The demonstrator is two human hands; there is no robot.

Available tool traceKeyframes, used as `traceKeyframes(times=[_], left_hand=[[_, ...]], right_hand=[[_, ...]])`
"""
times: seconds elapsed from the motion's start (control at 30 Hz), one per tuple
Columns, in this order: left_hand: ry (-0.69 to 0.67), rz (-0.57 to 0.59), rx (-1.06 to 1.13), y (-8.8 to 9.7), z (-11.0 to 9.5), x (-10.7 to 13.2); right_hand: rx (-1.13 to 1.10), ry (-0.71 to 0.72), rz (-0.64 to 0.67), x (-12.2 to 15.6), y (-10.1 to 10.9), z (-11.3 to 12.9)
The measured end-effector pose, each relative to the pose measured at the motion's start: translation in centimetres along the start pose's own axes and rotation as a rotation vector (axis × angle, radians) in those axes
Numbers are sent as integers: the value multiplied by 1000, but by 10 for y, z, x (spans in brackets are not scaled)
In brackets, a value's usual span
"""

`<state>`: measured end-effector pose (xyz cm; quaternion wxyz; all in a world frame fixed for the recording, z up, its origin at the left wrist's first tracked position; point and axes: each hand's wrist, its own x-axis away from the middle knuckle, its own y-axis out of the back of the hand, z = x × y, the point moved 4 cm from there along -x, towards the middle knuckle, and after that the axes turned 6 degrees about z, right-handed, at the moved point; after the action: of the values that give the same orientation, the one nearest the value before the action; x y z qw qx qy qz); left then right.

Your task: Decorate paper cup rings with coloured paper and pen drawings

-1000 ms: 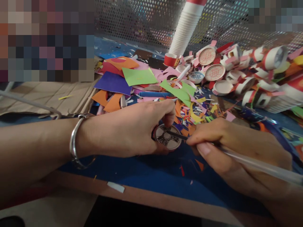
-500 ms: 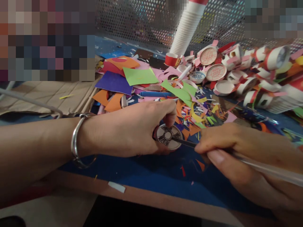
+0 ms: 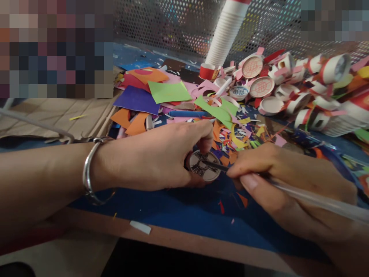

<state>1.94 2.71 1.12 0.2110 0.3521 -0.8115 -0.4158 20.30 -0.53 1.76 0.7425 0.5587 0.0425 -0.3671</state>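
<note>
My left hand (image 3: 170,157), a silver bangle on its wrist, is wrapped round a small paper cup (image 3: 213,175) whose round white end faces me. Black lines radiate from a ring drawn on that end; most of the cup's side is hidden by my fingers. A pen (image 3: 305,196) with a clear barrel and a dark front part is pinched in my right hand (image 3: 276,188). Its tip meets the drawing near the centre of the white end.
Behind my hands lie coloured paper sheets (image 3: 170,91), scraps (image 3: 245,134) and a blue pen (image 3: 187,114). Cut paper cups (image 3: 262,87) with drawn ends heap up at right. A tall cup stack (image 3: 227,34) leans against a perforated metal screen (image 3: 161,27). Cardboard (image 3: 57,119) lies at left.
My right hand has moved left with the pen, and the pen tip has shifted from the ring's right side onto its middle. My left hand keeps its hold on the cup.
</note>
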Motion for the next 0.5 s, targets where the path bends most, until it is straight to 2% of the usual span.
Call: traceKeyframes(times=[0.23,0.5], left_hand=[[-14,-10,5,-1,1,-1],[-19,-7,20,-1,2,0]], right_hand=[[108,-37,-49,5,7,0],[61,-31,-16,4,5,4]])
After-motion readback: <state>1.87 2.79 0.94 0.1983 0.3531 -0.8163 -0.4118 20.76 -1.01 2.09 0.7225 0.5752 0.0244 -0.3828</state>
